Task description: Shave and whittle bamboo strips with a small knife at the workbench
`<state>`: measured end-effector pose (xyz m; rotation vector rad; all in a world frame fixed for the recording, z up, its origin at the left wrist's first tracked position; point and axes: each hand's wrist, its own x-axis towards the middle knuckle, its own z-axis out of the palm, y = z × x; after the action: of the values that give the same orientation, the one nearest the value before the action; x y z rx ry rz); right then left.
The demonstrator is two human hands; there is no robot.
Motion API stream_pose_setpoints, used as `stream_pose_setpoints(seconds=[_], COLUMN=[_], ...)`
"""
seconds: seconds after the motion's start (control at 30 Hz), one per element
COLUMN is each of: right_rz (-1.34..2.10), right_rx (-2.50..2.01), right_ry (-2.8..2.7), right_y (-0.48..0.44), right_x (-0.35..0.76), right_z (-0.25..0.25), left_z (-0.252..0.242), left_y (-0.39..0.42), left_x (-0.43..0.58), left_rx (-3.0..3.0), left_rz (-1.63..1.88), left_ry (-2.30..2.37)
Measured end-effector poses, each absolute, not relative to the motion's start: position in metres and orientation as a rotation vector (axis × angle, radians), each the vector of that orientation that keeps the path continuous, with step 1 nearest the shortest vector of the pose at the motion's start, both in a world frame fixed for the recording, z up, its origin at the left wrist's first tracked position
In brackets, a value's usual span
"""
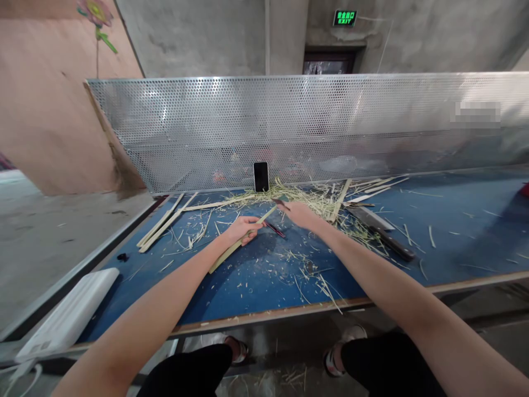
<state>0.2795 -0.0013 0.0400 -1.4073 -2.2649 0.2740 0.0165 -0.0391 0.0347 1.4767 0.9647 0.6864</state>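
Over the middle of the blue table, my left hand [247,229] is closed round a flat pale green strip [226,258], whose lower end slants toward me. The strip's far end reaches up to my right hand [298,214]. My right hand is closed on a small dark blade [280,203], which meets or lies very near the strip's far tip. A thin dark red pen-like tool [275,229] lies on the table between my hands. Behind my right hand spreads a pile of thin green shavings [314,199].
A phone [260,176] stands against the perforated metal screen [289,116]. A cleaver [382,234] lies on the right of the blue table [450,220]. Pale strips [165,223] and a white power strip [70,314] are on the left.
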Motion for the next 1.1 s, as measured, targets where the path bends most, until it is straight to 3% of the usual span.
stream_pose_setpoints(seconds=[0.17,0.43,0.8,1.0,1.1], right_rz=[0.25,0.438,0.267,0.467,0.411], right_rx=[-1.455,-1.022,-1.507,-1.087,-1.015], right_ry=[-2.211,-2.568,-2.182,-2.478,-2.532], right_y=[0.006,-0.036,0.003,-0.028,-0.037], right_x=[0.286,0.246,0.288,0.253,0.242], right_z=[0.038,0.04,0.042,0.038,0.037], left_z=[0.036,0.034,0.031,0.034,0.037], left_y=[-0.04,-0.042,-0.036,-0.042,-0.045], left_x=[0.017,0.018,0.014,0.017,0.019], left_rx=[1.468,1.453,1.484,1.457,1.463], left_rz=[0.679,0.748,0.668,0.714,0.745], left_ry=[0.957,0.941,0.969,0.977,0.953])
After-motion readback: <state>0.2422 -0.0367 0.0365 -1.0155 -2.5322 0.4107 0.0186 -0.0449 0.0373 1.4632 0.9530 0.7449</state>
